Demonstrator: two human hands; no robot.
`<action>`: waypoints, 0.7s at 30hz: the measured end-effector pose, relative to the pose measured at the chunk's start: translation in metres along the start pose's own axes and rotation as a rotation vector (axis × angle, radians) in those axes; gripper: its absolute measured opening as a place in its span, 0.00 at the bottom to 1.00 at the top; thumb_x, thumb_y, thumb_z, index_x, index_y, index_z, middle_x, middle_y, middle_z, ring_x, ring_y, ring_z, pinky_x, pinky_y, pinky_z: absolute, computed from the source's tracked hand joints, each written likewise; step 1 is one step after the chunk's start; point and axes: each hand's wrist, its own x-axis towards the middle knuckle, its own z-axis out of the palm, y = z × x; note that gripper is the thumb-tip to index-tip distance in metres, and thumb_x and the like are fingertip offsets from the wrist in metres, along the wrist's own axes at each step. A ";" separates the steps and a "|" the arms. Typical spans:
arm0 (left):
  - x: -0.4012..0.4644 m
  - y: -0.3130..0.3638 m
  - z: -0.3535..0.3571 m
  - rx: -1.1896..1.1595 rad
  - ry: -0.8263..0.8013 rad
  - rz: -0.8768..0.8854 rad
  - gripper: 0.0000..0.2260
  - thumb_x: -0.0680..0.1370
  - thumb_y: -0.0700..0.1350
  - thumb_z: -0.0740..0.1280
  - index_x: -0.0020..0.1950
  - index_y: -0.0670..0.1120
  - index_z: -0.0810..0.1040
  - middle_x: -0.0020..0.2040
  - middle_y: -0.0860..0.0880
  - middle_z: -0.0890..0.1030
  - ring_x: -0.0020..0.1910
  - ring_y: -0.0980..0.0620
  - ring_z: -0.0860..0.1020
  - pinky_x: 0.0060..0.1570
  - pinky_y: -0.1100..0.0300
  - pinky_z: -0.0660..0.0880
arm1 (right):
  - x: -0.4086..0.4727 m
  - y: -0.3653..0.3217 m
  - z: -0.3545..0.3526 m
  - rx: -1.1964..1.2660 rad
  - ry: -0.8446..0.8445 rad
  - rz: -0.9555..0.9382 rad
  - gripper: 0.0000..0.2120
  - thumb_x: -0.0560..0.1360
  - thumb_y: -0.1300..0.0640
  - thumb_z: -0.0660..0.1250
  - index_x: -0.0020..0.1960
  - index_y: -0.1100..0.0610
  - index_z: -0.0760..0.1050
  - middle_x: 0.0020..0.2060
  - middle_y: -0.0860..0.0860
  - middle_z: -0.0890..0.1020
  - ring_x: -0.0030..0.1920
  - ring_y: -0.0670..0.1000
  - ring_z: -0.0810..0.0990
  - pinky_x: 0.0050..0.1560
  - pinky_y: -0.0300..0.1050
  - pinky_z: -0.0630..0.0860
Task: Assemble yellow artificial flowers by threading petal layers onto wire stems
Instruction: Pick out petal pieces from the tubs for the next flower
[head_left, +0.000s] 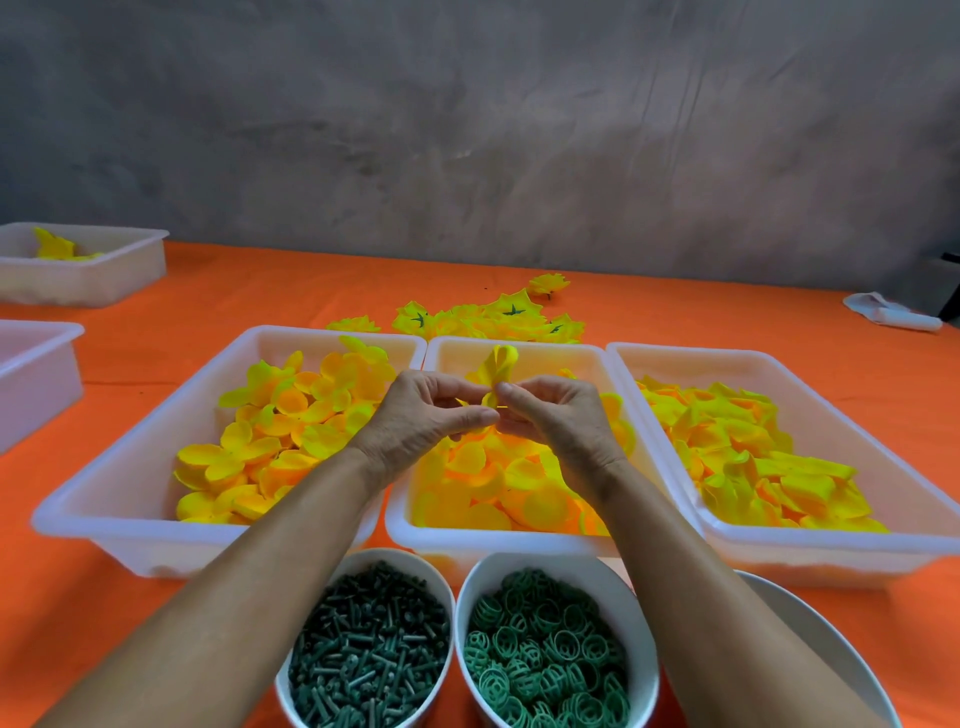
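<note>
Item: my left hand (421, 415) and right hand (550, 415) pinching one petal (500, 370) between them; I'd centre its hole before threading.

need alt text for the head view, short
Both hands, left hand and right hand, pinch a folded yellow petal layer above the middle tray of three petal-filled white trays. Two bowls of green parts sit nearer on the orange tablecloth.

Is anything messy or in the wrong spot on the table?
Mostly tidy. The finished yellow flowers lie loose on the orange cloth behind the trays, not in one, and a crumpled white cloth sits at the far right. Nothing looks spilled or broken.
</note>
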 end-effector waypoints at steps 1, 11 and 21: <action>0.000 0.000 0.000 0.017 -0.011 -0.001 0.08 0.68 0.37 0.74 0.45 0.45 0.83 0.34 0.45 0.81 0.28 0.59 0.74 0.31 0.67 0.72 | 0.001 0.000 -0.001 0.010 0.001 0.011 0.05 0.72 0.61 0.71 0.42 0.64 0.80 0.34 0.56 0.83 0.35 0.49 0.83 0.41 0.43 0.82; -0.001 0.003 0.000 0.076 -0.107 0.030 0.12 0.73 0.35 0.70 0.56 0.41 0.80 0.46 0.43 0.80 0.38 0.56 0.77 0.37 0.65 0.76 | 0.005 0.001 -0.003 0.099 0.006 0.161 0.11 0.69 0.62 0.73 0.49 0.67 0.80 0.42 0.61 0.83 0.40 0.53 0.83 0.44 0.43 0.81; 0.000 0.000 0.002 0.068 -0.052 0.017 0.11 0.72 0.33 0.71 0.53 0.38 0.81 0.44 0.38 0.81 0.40 0.49 0.79 0.42 0.59 0.80 | 0.005 -0.002 -0.001 0.217 -0.043 0.264 0.10 0.69 0.67 0.71 0.50 0.65 0.78 0.46 0.61 0.84 0.45 0.57 0.84 0.46 0.46 0.82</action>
